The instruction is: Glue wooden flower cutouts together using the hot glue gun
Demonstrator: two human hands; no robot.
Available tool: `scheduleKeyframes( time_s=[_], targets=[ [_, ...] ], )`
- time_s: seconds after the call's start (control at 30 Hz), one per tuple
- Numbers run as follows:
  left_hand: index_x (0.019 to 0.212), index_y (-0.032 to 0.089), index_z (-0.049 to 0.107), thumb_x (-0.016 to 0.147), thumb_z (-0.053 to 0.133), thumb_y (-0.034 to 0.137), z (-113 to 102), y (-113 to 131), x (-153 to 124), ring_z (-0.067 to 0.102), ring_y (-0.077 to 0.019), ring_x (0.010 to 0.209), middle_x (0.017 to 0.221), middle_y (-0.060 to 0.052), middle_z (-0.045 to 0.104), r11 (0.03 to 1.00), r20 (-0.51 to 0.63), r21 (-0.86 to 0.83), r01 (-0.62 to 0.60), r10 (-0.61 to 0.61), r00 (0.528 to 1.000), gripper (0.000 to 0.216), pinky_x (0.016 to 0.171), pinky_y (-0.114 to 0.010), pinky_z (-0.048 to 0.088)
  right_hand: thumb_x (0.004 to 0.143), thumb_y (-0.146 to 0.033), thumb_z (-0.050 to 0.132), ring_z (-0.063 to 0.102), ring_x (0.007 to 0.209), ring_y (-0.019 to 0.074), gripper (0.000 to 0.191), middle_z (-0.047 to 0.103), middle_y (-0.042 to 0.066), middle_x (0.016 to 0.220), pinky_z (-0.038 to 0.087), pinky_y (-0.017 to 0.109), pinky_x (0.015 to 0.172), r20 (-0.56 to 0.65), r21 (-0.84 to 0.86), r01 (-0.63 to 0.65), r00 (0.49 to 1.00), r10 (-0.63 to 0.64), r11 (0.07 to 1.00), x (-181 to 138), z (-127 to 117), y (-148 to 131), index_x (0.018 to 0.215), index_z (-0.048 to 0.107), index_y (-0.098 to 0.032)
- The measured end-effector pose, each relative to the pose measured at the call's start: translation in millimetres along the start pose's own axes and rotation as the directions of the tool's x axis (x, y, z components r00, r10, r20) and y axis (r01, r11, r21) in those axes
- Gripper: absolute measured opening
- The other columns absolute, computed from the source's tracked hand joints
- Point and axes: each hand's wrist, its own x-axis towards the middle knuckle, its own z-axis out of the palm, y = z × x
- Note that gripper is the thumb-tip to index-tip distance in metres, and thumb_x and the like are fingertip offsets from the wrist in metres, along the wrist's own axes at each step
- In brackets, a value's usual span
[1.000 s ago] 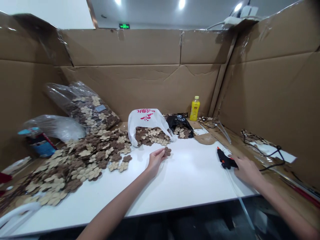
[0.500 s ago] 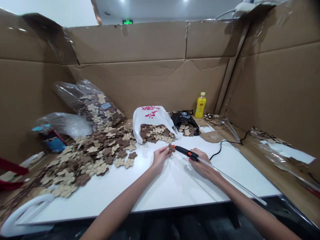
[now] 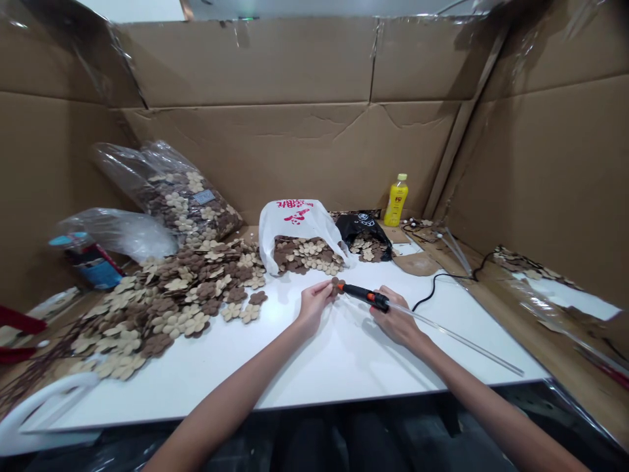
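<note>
Between the fingertips of my left hand (image 3: 313, 307) is a small brown flower-shaped piece (image 3: 337, 286), held above the white tabletop. My right hand (image 3: 392, 316) is closed around a black and orange glue gun (image 3: 362, 295). A long clear glue stick (image 3: 457, 335) juts from the gun's back end, over my right wrist. The gun's orange nozzle is at the flower; whether it touches is too small to tell. To the left spreads a large heap of brown and beige flower pieces (image 3: 187, 295).
Behind my hands, a white plastic bag (image 3: 295, 219) and a black bag (image 3: 361, 226) spill more flowers. A yellow bottle (image 3: 396, 202) stands at the back right. The black cord (image 3: 432, 288) runs right. Cardboard walls (image 3: 265, 144) enclose the table; a clear bag of flowers (image 3: 196, 203) leans back left.
The camera view has tilted down slightly, so the scene sits higher. Both hands keep their holds on the flower piece and the glue gun, with little movement.
</note>
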Motion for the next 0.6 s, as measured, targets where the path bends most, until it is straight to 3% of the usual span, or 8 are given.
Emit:
scheduleKeyframes(
  time_s=[0.37,0.6],
  targets=[
    [0.082,0.01,0.07,0.064,0.069,0.022,0.3,-1.0,0.0,0.061,-0.0169,0.078,0.083,-0.01,0.069,0.999,-0.013,0.037,0.004,-0.004,1.0,0.021,0.084,-0.035,0.044,0.069,-0.022,0.044,0.041,0.056,0.0115,0.007,0.046,-0.002,0.064,0.028,0.022,0.051,-0.012,-0.022,-0.02,1.0,0.02,1.0,0.2,-1.3,-0.3,0.062,0.043,-0.02],
    [0.084,0.011,0.069,0.067,0.067,0.018,-0.9,1.3,0.2,0.061,-0.0175,0.086,0.093,-0.011,0.068,1.0,-0.079,0.003,-0.017,0.017,0.997,0.019,0.088,-0.033,0.042,0.068,-0.02,0.045,0.044,0.057,0.0115,0.005,0.046,-0.001,0.067,0.031,0.022,0.053,0.023,-0.102,-0.043,0.999,0.045,0.994,-1.2,0.1,1.2,0.066,0.049,-0.019]
  ],
)
